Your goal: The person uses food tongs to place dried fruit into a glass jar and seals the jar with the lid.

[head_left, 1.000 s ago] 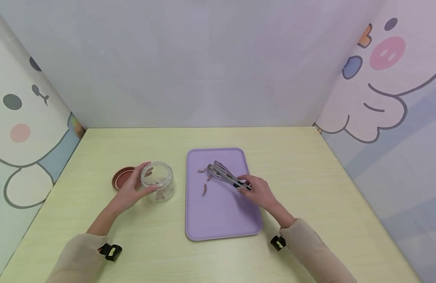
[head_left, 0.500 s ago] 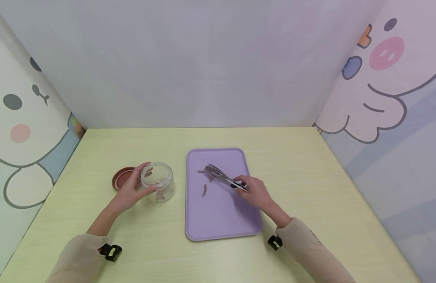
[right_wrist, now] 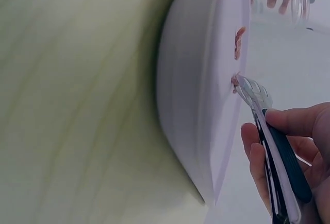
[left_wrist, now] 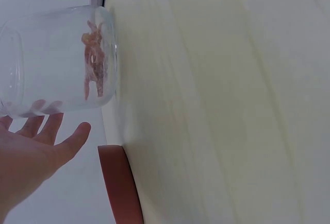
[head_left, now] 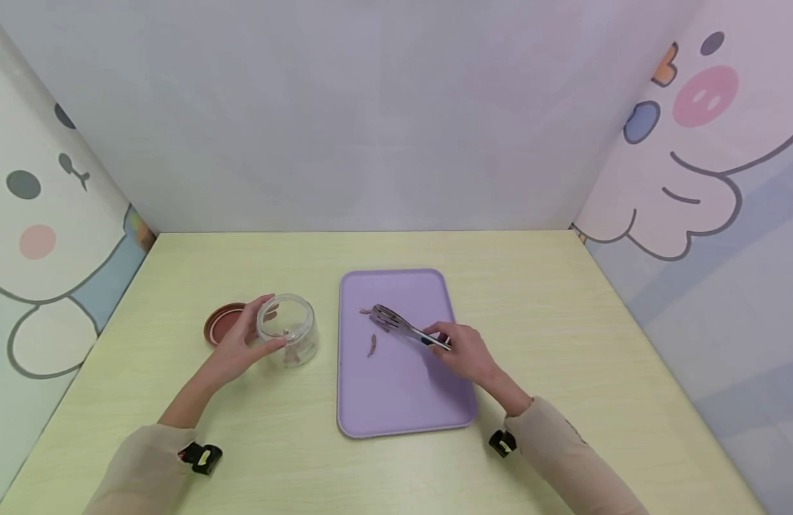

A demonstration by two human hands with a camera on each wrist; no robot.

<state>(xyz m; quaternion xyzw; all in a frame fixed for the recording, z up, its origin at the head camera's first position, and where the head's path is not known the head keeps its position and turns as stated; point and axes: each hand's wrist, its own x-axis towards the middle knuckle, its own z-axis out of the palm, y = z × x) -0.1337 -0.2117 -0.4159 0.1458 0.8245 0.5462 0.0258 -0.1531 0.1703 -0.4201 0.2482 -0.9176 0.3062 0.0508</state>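
My left hand [head_left: 235, 350] holds an open glass jar [head_left: 304, 349] upright on the table, thumb on the near side and fingers on the far side. Several reddish-brown dried meat strips [left_wrist: 95, 62] lie at the jar's bottom. In my right hand [head_left: 463, 350] are metal tongs [head_left: 402, 327] with dark grips, pinched between thumb and fingers. Their tips are close together, down at a dried strip [right_wrist: 235, 82] on the purple tray [head_left: 402, 400]. Another strip [head_left: 372, 345] lies nearer me, and one more [head_left: 365, 311] shows just left of the tips.
A reddish-brown round lid [head_left: 221, 325] lies on the table behind the left hand, left of the jar. The pale wooden table [head_left: 525, 286] meets a plain wall at the back and cartoon-printed panels at both sides. The tray has a low raised rim.
The tongs have moved slightly left and down onto a strip, and their spread arms have come together under my right hand's squeeze. My left hand and the jar have stayed put.
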